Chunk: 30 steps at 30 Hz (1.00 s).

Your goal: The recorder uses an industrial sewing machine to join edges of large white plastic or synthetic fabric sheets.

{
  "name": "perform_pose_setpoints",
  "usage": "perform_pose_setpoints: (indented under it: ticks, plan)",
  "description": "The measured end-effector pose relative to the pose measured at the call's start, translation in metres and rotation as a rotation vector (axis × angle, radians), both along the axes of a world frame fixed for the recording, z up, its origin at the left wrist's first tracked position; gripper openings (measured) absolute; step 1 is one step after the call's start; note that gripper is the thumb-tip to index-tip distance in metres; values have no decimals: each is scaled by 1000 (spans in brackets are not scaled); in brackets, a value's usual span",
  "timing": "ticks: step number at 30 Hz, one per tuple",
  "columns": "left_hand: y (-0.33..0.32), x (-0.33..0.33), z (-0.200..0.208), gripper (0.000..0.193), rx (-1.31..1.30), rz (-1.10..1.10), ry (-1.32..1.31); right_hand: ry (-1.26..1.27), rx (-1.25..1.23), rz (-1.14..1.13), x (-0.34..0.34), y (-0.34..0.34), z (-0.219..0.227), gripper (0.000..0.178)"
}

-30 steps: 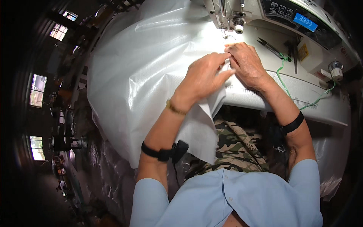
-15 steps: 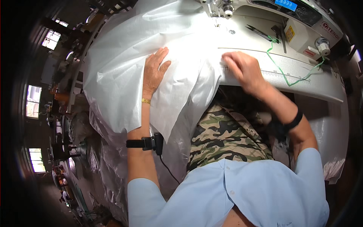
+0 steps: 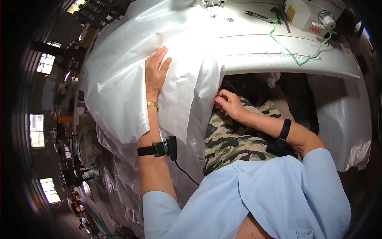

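Head view, our entry: left hand [image 3: 156,75] flat, fingers spread on white sheet [image 3: 119,83] draped over table [image 3: 286,59]; right hand [image 3: 229,104] pinching its hanging edge. Risk: unsupported fabric sliding floorward.

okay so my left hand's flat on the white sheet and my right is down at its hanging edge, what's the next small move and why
Probably pinch the hanging edge with the right hand and lift it onto the table. The left hand lies flat on the white sheet, pinning it, while the sheet's near edge droops off the table front toward your lap, where the right fingertips meet it. The needle area at the top looks bare of fabric.
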<state>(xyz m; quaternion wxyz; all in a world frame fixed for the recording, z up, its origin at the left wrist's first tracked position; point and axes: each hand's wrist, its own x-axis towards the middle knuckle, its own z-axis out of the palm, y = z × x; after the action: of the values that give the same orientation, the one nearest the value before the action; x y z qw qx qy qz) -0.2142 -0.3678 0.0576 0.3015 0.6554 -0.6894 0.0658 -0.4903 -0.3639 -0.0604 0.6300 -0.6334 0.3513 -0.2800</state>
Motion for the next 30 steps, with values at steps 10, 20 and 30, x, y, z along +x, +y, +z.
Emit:
perform_pose_setpoints:
  ticks: [10, 20, 30]
  plan:
    - [0, 1, -1, 43, -7, 27, 17, 103, -74, 43, 3, -19, -19, 41]
    - [-1, 2, -2, 44, 9, 33, -3, -65, 18, 290, -13, -3, 51, 25]
    - [0, 3, -3, 52, -18, 1, 115, 567, -178, 469, -170, -27, 91, 29]
